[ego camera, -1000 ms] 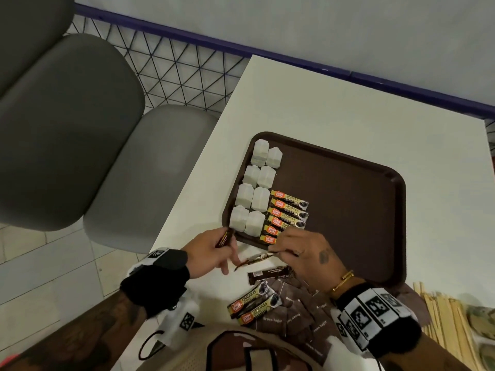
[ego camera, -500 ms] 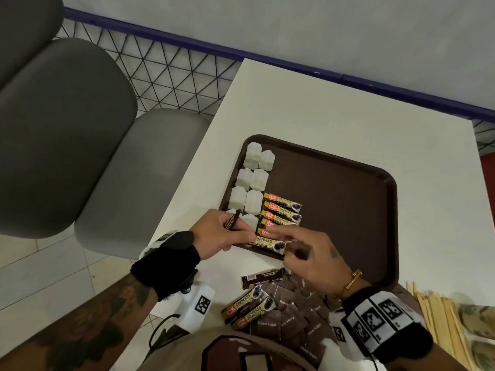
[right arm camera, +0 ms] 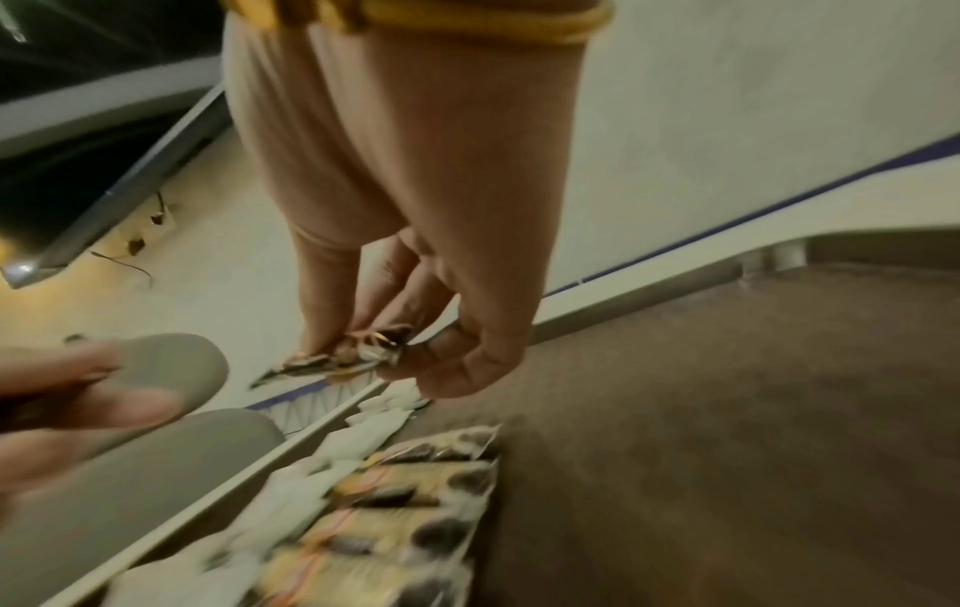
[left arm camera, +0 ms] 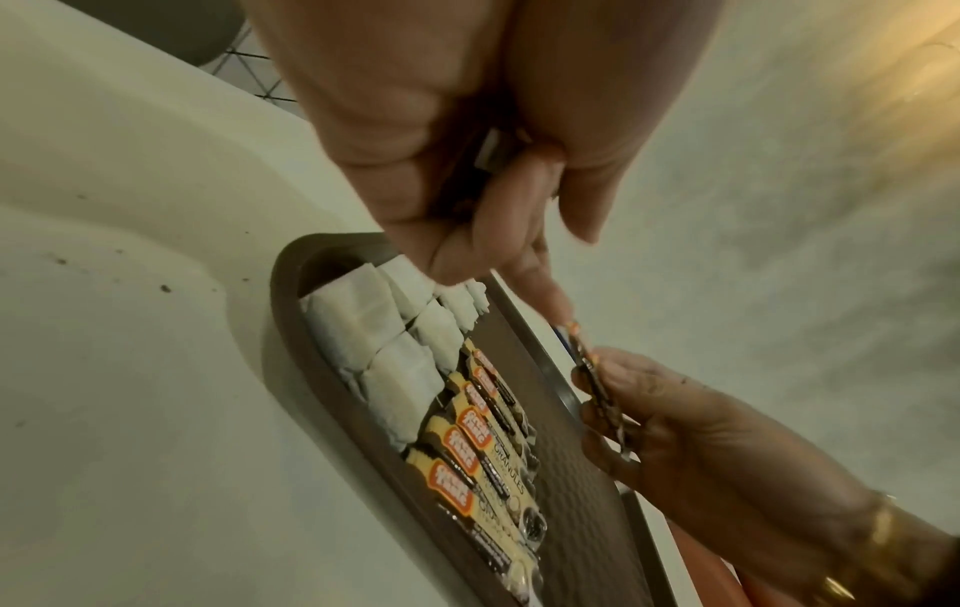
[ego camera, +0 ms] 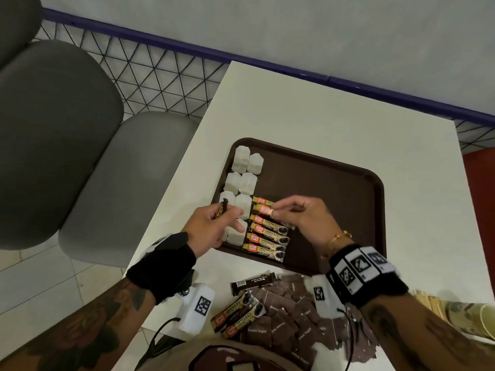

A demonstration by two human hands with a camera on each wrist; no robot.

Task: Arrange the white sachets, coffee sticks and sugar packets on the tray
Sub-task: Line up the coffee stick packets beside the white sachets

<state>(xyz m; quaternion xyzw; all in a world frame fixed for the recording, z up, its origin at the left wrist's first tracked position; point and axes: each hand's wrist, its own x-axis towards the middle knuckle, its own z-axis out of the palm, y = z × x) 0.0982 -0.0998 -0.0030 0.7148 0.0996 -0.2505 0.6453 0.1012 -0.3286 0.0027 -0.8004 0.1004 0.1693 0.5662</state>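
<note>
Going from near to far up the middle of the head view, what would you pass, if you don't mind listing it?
Brown sugar packets → loose dark coffee stick → tray's near rim → row of coffee sticks → white sachets → tray's far rim → bare table.

One brown tray (ego camera: 369, 210) sits on the desk with white sachets (ego camera: 247, 183) in two columns; I count seven plainly, and the nearest row is partly hidden behind the left hand (ego camera: 206, 228). Five coffee sticks (ego camera: 263, 238) lie in a row on the tray, a sixth (ego camera: 265, 209) is in the right hand's (ego camera: 308, 223) fingers and a dark stick (ego camera: 221, 210) is in the left hand's. Off the tray lie two more coffee sticks (ego camera: 237, 314), one dark brown stick (ego camera: 253, 282) and a heap of brown sugar packets (ego camera: 292, 325) too overlapped to count.
</note>
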